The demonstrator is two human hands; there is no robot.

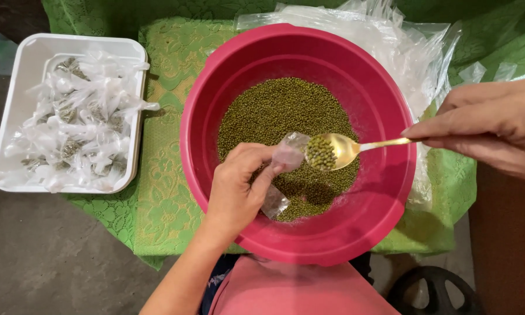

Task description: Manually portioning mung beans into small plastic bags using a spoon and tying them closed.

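your left hand (236, 189) sits over the near half of the pink plastic basin (385, 192), fingers pinched shut on a small clear plastic bag (285, 156). the bag's mouth is held up and open toward the spoon, its lower end hanging down past your palm just above the beans.

your right hand (490, 131) comes in from the right edge, fingers closed on the end of the handle of a gold spoon (347, 149). the spoon bowl is loaded with mung beans (320, 153) and is touching or right at the bag mouth; can't tell if any beans are going in.

the basin holds a layer of loose mung beans (274, 114) across its bottom, with pink floor showing around the pile. basin stands mid-bench on a green lace-pattern cloth (166, 175) that covers the bench.

at the left edge of the bench, a white rectangular tray (23, 76) is piled with small tied clear packets (81, 125) of beans, well apart from the basin. behind the basin, toward the far right corner, a heap of clear plastic bags (414, 52) lies on the cloth, touching the basin's far rim.

grey floor (41, 256) shows below the cloth at the near left.
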